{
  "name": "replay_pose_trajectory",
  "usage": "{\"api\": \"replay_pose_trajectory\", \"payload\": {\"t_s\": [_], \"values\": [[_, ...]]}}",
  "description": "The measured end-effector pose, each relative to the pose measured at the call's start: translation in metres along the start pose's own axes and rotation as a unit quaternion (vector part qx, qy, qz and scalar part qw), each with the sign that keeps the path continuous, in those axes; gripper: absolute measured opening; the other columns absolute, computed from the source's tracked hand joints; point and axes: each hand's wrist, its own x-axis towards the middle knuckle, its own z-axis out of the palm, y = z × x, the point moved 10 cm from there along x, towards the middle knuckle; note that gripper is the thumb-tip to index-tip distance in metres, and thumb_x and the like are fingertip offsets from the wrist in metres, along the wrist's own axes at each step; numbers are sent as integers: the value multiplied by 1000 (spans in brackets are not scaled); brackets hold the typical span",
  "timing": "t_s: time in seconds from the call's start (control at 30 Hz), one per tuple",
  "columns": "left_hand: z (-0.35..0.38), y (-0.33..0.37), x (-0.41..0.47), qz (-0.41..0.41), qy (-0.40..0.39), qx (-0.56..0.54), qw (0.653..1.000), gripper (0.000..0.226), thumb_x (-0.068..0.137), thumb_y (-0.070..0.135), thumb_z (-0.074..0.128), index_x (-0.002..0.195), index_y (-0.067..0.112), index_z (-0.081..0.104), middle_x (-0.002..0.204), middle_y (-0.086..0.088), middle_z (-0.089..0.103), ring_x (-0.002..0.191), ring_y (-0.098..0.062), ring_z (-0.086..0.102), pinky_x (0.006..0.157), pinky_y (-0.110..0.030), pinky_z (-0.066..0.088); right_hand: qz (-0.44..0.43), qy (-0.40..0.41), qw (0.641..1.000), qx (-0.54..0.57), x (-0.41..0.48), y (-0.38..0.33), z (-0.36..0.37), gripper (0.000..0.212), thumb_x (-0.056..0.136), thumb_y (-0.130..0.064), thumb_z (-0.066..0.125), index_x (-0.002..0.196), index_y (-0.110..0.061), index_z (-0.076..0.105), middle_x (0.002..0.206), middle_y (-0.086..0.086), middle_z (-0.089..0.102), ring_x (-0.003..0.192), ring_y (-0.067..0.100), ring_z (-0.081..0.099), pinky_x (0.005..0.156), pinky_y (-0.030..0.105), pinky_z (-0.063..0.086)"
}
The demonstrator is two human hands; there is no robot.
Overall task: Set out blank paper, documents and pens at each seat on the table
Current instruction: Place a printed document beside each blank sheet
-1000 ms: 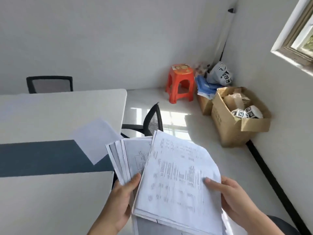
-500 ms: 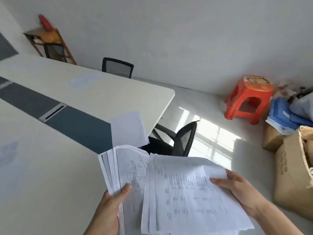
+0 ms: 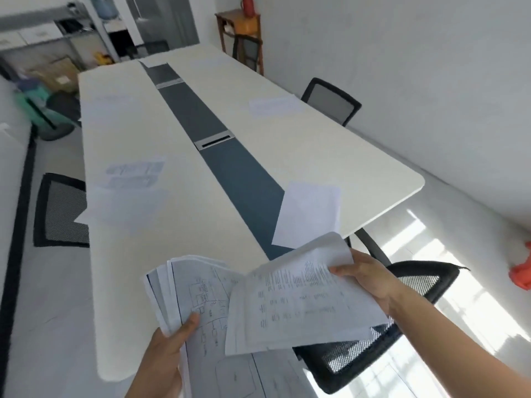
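Right hand (image 3: 370, 278) drew documents (image 3: 298, 305) aside | fingers pinch their right edge | left hand (image 3: 163, 357) fingers grip fanned stack (image 3: 195, 285)

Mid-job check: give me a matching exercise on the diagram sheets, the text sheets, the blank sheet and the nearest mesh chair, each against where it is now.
Things:
1 diagram sheets
2 text sheets
3 blank sheet
4 nearest mesh chair

Places:
A lying at the near end of the table, partly over the dark centre strip
B on the floor off that near end
C gripped in the left hand
D gripped in the right hand

Pairs: 1-C; 2-D; 3-A; 4-B
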Motion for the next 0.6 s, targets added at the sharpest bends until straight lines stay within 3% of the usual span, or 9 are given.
{"api": "replay_pose_trajectory", "payload": {"t_s": [0.07,0.23,0.37,0.43,0.5,0.6], "values": [[-10,9,12,11,11,-23,1000,17,93,6,54,97,19,65,77,-1,77,83,-24,65,61,-34,57,-2,5,1000,-24,31,-17,19,27,85,7,60,107,-5,69,101,21,73,86,38,71,76,48,56],[-39,26,41,12,32,-82,996,23,92,8,55,112,15,66,99,-8,77,97,-30,68,76,-43,58,-46,23,996,-72,113,-73,72,21,88,-1,59,105,-10,67,106,17,70,90,34,68,71,42,56],[-57,29,57,-7,40,-112,993,31,91,10,57,121,12,63,114,-13,72,107,-35,66,97,-55,48,-65,-12,998,-6,171,-93,117,19,89,4,53,96,-8,65,86,8,73,78,28,71,59,38,57],[-69,26,61,-18,55,-113,992,31,90,10,57,120,12,63,112,-15,72,106,-36,66,99,-55,46,-42,-18,999,-5,203,-74,128,34,80,1,61,114,-5,61,103,12,70,98,38,66,68,45,58],[-82,22,63,-26,75,-110,991,29,90,9,57,118,11,64,110,-16,73,104,-37,67,99,-56,46,18,26,999,-24,237,-35,120,49,72,1,68,120,-3,60,119,17,65,112,44,60,85,54,54],[-100,16,66,-38,110,-96,989,21,90,7,57,108,11,67,101,-15,76,91,-33,72,89,-51,52,118,116,978,-129,266,29,94,40,81,3,68,120,0,60,123,20,64,112,39,62,96,55,52]]}}
